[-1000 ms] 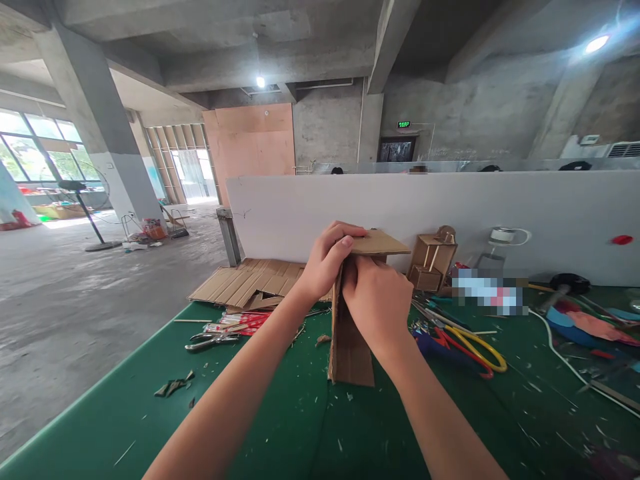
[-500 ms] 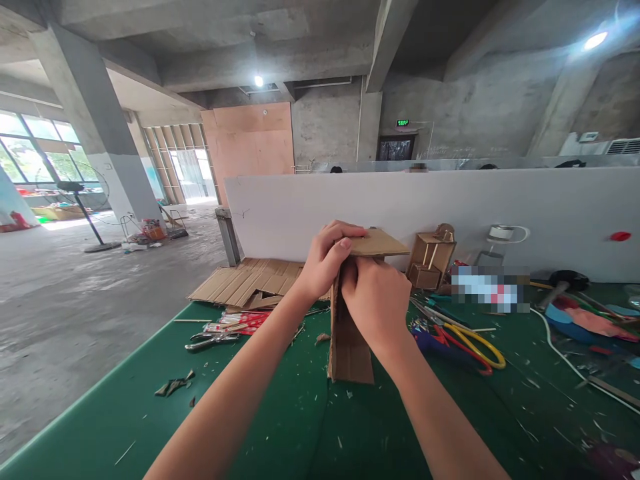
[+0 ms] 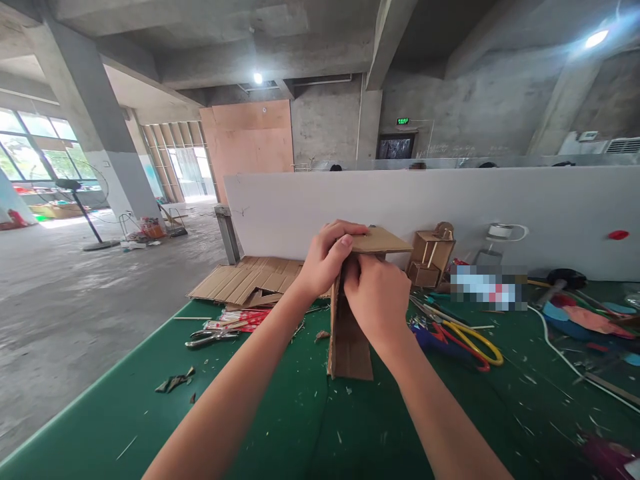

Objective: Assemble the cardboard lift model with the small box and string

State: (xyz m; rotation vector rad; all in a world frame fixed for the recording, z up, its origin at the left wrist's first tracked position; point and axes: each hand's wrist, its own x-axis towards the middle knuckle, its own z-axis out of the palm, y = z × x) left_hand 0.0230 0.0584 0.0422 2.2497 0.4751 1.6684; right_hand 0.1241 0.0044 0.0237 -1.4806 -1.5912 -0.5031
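An upright cardboard structure [image 3: 354, 353] stands on the green table, with a flat cardboard piece [image 3: 383, 240] across its top. My left hand [image 3: 327, 257] is closed round the upper left edge of this structure, its fingers over the top piece. Just beneath the top piece is my right hand [image 3: 380, 297], its fingers curled against the cardboard; the fingertips are hidden. Behind and to the right, a small cardboard model [image 3: 433, 257] with thin sticks stands near the white partition.
Flat cardboard sheets [image 3: 240, 283], sticks and pliers [image 3: 213, 335] lie left on the green table [image 3: 100, 407]. Yellow-handled scissors [image 3: 480, 343], other tools and a white cable [image 3: 555, 347] are at right. A white partition [image 3: 280, 213] runs behind; heads show beyond it.
Both hands keep nearly the same hold on the cardboard. The view has shifted very slightly, and the right hand looks marginally higher.
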